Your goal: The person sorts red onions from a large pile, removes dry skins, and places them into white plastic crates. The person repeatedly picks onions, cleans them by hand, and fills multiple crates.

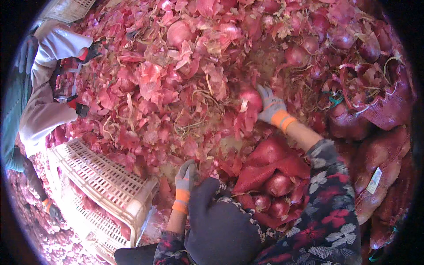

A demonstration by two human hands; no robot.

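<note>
My right hand (271, 103), in a grey glove with an orange cuff, is at a large red onion (250, 99) among the loose skins, its fingers spread against the onion's right side. My left hand (186, 175), gloved the same way, rests low over the ground just beyond my knee, and nothing shows in it; its fingertips are partly hard to make out. Between my leg and right arm stands an open red mesh sack (253, 177) with several red onions (279, 184) inside. Dry onion skins (150, 79) cover the ground before me.
A plastic crate (99, 175) lies tilted at the lower left. Filled mesh sacks (381, 165) stand at the right, one bearing a tag. More onions (296, 54) lie at the upper right. Co-workers' sleeves (49, 109) and gloved hands reach in at the left. Another crate (68, 8) is at the upper left.
</note>
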